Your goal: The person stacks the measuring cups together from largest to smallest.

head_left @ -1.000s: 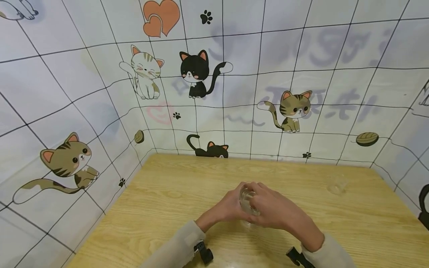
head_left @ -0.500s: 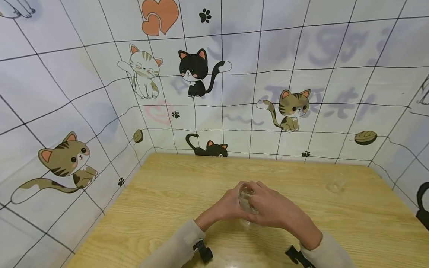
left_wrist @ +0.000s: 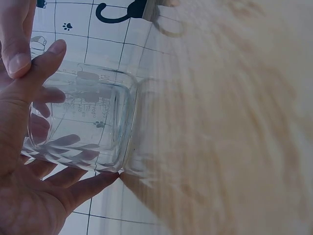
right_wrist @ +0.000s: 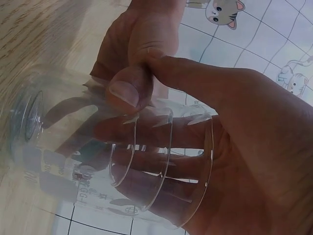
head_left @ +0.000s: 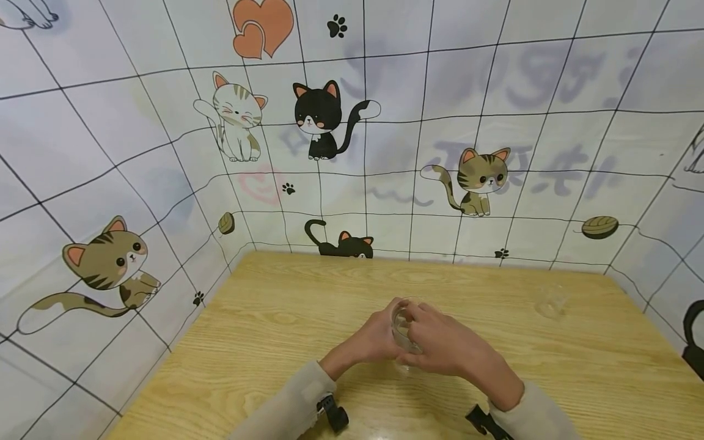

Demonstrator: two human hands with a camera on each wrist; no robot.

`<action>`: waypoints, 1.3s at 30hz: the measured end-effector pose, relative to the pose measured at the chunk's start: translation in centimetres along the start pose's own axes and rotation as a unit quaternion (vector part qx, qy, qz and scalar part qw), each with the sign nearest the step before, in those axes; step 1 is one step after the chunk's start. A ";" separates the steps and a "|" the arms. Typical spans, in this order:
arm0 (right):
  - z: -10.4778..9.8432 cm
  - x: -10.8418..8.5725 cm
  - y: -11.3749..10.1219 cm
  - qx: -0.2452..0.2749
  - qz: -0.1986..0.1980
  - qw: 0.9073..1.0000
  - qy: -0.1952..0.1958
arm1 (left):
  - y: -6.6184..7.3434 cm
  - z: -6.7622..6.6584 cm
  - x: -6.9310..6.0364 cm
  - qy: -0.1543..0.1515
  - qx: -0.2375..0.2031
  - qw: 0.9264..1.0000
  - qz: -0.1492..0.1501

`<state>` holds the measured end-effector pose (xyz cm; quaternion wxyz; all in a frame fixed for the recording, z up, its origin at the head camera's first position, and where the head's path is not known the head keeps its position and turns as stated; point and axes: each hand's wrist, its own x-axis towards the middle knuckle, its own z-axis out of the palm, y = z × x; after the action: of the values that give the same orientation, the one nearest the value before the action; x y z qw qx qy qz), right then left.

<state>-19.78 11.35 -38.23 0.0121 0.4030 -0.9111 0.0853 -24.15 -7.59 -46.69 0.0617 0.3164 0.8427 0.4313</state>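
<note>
A clear glass cup (left_wrist: pixel 98 117) with printed measuring marks stands between both hands; its base meets the table in the left wrist view. Several rings show near its mouth in the right wrist view; I cannot tell whether another glass is nested inside. My left hand (head_left: pixel 376 336) holds the cup's left side, its fingers spread along the wall. My right hand (head_left: pixel 445 339) grips it around the mouth from the right, fingers bent at the far rim. The two thumbs meet on the near side. Hands hide much of the cup in the head view.
Another clear vessel (head_left: pixel 552 301) stands at the back right of the wooden table (head_left: pixel 286 318). A black object (head_left: pixel 694 339) shows at the right edge. Cat-print sheeting (head_left: pixel 396 146) walls in the back and sides.
My right hand and wrist have shifted slightly left, with a small change of its fingers at the rim. The left hand and the cup stay in place.
</note>
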 end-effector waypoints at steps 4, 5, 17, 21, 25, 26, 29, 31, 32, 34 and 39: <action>0.2 0.0 -0.1 -0.004 -0.002 1.000 -0.007 | 0.0 0.0 -0.1 0.001 0.000 1.000 0.001; 0.2 0.1 -0.1 -0.005 -0.003 1.000 -0.007 | 0.0 0.0 -0.1 0.003 0.001 1.000 0.000; 0.1 0.0 0.0 -0.012 0.011 1.000 -0.013 | 0.3 0.0 0.1 0.009 0.010 1.000 -0.008; 0.1 -0.1 -0.1 -0.007 0.014 1.000 -0.016 | 0.2 0.0 0.1 0.008 0.001 1.000 -0.007; 0.1 0.0 -0.2 -0.007 0.012 1.000 -0.016 | 0.1 0.1 0.1 0.007 -0.001 1.000 -0.004; 0.1 0.0 -0.2 -0.008 0.011 1.000 -0.017 | 0.0 0.0 0.1 0.007 -0.002 1.000 -0.004; 0.1 0.0 -0.2 -0.010 0.010 1.000 -0.020 | 0.0 0.0 0.0 0.006 -0.007 1.000 -0.007; 0.2 0.0 -0.2 -0.011 0.011 1.000 -0.022 | 0.0 0.0 0.0 0.006 -0.010 1.000 -0.008; 0.2 0.0 -0.2 -0.012 0.010 1.000 -0.022 | 0.0 0.0 0.0 0.006 -0.011 1.000 -0.008; 0.2 0.1 -0.1 -0.012 0.011 1.000 -0.024 | 0.0 0.0 0.0 0.006 -0.013 1.000 -0.008; 0.2 0.1 -0.1 -0.015 0.014 0.999 -0.027 | 0.1 0.0 0.0 0.008 -0.014 1.000 -0.011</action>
<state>-19.76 11.15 -38.37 -0.0082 0.3922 -0.9178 0.0611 -24.10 -7.52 -46.67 0.0639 0.3031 0.8405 0.4446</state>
